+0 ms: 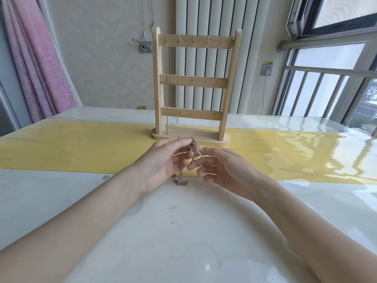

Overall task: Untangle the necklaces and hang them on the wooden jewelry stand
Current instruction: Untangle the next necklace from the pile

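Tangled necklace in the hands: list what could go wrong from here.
1. The left hand pinches the tangled necklace at its top while the right hand works the strands; pulling apart could tighten the knot.
2. Its pendant rests on the table; lifting fast may swing it into the strands again.
3. Two chains already hang on the stand; a nudge could shake them off.

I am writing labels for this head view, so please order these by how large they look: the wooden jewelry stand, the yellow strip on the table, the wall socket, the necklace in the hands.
1. yellow strip
2. wooden jewelry stand
3. necklace, pinched by the left hand
4. wall socket, though it sits farther away
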Demonstrator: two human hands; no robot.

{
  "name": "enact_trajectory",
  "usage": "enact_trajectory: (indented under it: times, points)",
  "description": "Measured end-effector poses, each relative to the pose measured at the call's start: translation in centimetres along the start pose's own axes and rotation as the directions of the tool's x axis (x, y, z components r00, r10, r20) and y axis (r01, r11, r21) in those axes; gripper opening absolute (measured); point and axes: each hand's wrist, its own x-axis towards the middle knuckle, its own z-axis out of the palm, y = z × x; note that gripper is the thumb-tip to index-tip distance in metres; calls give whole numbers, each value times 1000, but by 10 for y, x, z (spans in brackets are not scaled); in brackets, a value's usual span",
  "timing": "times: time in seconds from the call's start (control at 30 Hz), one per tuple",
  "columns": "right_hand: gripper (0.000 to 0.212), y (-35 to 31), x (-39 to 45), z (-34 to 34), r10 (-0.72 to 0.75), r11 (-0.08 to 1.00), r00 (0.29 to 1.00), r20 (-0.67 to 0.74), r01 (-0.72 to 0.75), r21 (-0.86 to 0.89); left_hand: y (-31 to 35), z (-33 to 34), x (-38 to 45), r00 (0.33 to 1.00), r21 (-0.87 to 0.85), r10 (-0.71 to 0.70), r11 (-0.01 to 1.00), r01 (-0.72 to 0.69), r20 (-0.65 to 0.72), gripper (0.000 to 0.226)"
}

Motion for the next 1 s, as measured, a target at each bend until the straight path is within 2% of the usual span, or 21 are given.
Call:
enact_trajectory:
  times: [0.2, 0.27, 0.4, 0.47, 0.6, 0.7, 0.8, 0.9, 1.0]
  points:
    - [23, -3, 2, -1, -69, 997, 997, -44, 70, 23, -2, -2, 0, 999, 39, 29, 999, -28, -23, 11]
    - [27, -5, 2, -2, -47, 998, 997, -68, 49, 30, -2, -1, 0, 998, 58, 57, 997, -55, -34, 10]
    - [22, -8, 0, -1, 20, 995, 998, -66, -14, 103, -3, 0, -1, 993, 149, 121, 982, -117, -13, 10]
    - [18, -9, 0, 1, -29, 994, 998, -64, 35, 100, -4, 0, -1, 993, 173, 121, 978, -121, 10, 10]
    - [11, -17, 1, 2, -178, 984, 959, -221, 181, -9, -3, -4, -2, 996, 312, 86, 946, -85, 10, 10]
    - [10, -31, 1, -3, -232, 967, 935, -269, 190, -172, 5, -12, -2, 999, 521, 33, 853, -45, 32, 12]
    - [10, -43, 3, -3, -245, 894, 944, -223, 131, -428, 19, -13, 3, 999, 697, 38, 715, -43, 23, 13]
    - [16, -60, 7, 0, -304, 771, 940, -157, 146, -620, 31, -3, 10, 1000, 732, -23, 681, 8, 11, 13]
    - [14, -79, 11, 2, -348, 649, 934, -84, 175, -740, 39, 8, 16, 995, 753, -93, 658, 31, 41, 15]
